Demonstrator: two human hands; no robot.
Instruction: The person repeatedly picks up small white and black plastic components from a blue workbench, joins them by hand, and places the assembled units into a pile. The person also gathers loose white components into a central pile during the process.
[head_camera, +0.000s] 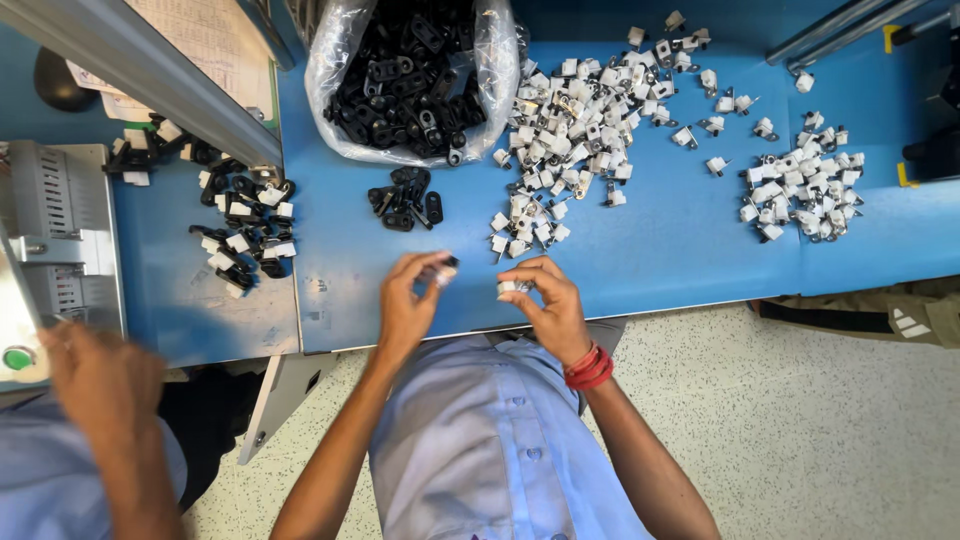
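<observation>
Two hands (410, 300) (548, 300) below clear bag (330, 70) of black clips (415, 80).

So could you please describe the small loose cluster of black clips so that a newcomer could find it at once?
Start at the clear plastic bag of black parts at the back of the blue table. Just in front of it lies a small cluster of black clips. Unlike the left-hand pile, it holds no white pieces.

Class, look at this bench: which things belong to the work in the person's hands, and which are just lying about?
In use:
left hand holding a black part
right hand holding a white part
white pile
black handful
bag of black parts

Lying about:
grey machine
papers
green button
co-worker's hand
</observation>
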